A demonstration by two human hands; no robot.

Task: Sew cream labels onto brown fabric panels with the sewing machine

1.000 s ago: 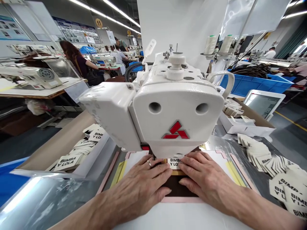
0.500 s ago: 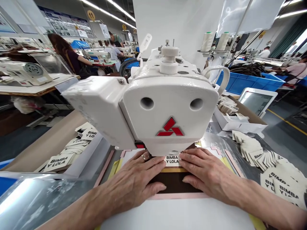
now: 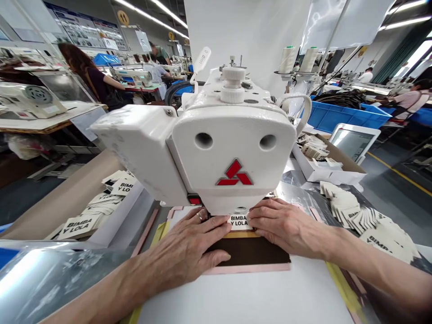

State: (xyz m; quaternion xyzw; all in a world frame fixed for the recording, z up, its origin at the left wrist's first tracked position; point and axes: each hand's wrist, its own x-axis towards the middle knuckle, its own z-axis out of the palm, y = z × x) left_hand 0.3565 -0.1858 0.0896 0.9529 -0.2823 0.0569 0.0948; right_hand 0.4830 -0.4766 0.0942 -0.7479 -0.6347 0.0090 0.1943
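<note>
My left hand (image 3: 187,245) and right hand (image 3: 283,222) lie open and flat, gripping nothing, on either side of the white BIMBA Y LOLA label (image 3: 239,220). The label sits at the far edge of a dark brown panel (image 3: 249,252), right under the white sewing machine head (image 3: 232,153). Fanned loose labels (image 3: 351,209) lie off to my right.

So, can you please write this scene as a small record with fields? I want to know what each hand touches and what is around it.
Machine: white sewing machine head, red logo
Left hand: flat, ringed, fingertips at the label
Right hand: flat, fingers at the label's other side
Label: BIMBA Y LOLA label, between the hands, under the machine head
Below label: dark brown piece in a pink-edged template
Beside: loose labels, right
Background: blue crate, co-worker
</note>
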